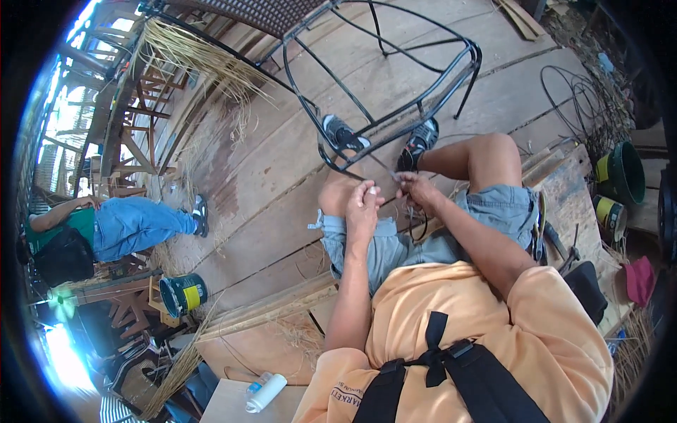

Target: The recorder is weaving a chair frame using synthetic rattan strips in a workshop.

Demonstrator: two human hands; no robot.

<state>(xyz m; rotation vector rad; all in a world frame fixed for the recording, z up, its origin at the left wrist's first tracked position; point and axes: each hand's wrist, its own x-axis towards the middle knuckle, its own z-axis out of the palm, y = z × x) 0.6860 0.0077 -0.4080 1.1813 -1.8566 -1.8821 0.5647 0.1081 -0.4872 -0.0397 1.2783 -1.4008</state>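
Note:
A black metal chair frame (367, 116) with bare rods stands tilted before my knees, and a dark woven panel (254, 14) joins its far side. My left hand (362, 202) is closed just below the frame's nearest rod, its thumb against the fingers; what it pinches is too small to make out. To its right, my right hand (417, 192) is closed on a thin strip. One part of this strip runs up toward the frame's near rail, and a dark loop (421, 227) hangs beneath the hand over my lap.
Bundled dry strands (190, 53) hang over a rack at far left. A seated person in jeans (137, 218) is at left, near a green bucket (185, 295). On the right are coiled dark strands (570, 102), another bucket (624, 173) and tools (557, 243). A white roll (268, 392) lies at lower left.

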